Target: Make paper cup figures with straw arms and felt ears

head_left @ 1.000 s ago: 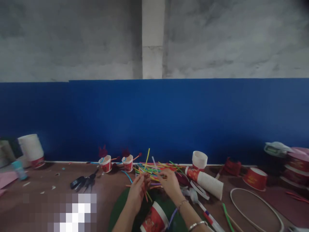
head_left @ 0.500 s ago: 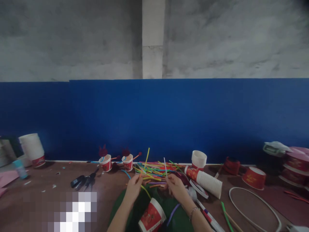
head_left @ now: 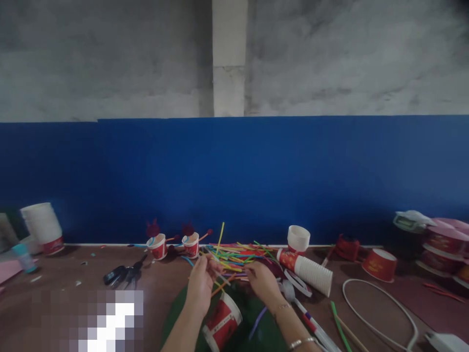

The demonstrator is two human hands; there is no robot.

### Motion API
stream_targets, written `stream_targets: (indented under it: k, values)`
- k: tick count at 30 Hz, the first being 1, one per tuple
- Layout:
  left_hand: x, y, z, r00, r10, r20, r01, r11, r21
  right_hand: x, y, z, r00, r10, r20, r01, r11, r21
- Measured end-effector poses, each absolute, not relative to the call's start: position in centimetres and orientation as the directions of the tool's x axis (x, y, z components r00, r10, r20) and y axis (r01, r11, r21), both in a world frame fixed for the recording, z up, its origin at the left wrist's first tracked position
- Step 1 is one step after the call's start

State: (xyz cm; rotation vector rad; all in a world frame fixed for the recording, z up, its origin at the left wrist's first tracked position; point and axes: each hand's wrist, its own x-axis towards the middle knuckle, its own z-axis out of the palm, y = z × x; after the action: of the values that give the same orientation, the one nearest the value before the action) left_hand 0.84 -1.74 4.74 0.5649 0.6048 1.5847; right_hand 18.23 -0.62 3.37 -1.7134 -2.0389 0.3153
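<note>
My left hand is closed around a few thin straws. A pale straw and an orange straw stick out beneath its fingers. My right hand bends its fingers over the pile of coloured straws; whether it grips one is hidden. A yellow straw stands tilted up just beyond my left hand. Below and between my hands, a red-and-white paper cup lies tilted on a dark green surface. A purple straw is beside the cup.
Two decorated cups stand left of the pile, with black-handled scissors nearby. A row of nested cups lies to the right, near a white hoop and a red paper bowl. A blue wall panel rises behind the table.
The pale straw has gone from my right hand to my left. My right hand has shifted onto the straw pile. The cup has turned and the view has moved slightly right.
</note>
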Motion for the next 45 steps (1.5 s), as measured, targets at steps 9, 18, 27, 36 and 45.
stream_targets:
  k: [9, 18, 27, 36, 45]
  values:
    - [-0.1, -1.5, 4.7, -0.144, 0.989, -0.032, -0.67, -0.073, 0.739, 20.6, 0.3, 4.2, -0.08, 0.979, 0.188, 0.964, 0.124, -0.234]
    - [-1.2, -1.2, 5.2, -0.208, 0.978, -0.029, -0.576, -0.098, 0.811, 22.2, -0.7, 5.4, -0.054, 0.974, 0.221, 0.962, 0.11, -0.249]
    - [-1.1, -1.2, 5.1, -0.171, 0.979, -0.111, -0.599, -0.014, 0.801, 18.1, 0.3, 3.5, -0.267, 0.956, 0.123, 0.953, 0.281, -0.116]
    - [-0.3, -1.0, 4.3, -0.034, 0.963, -0.268, -0.674, 0.176, 0.717, 18.8, 2.1, 3.6, -0.26, 0.951, 0.168, 0.939, 0.29, -0.186]
    - [1.8, -1.2, 4.2, 0.005, 0.985, -0.172, -0.745, 0.118, 0.657, 15.5, -1.8, 5.4, -0.178, 0.892, 0.415, 0.775, 0.387, -0.5]
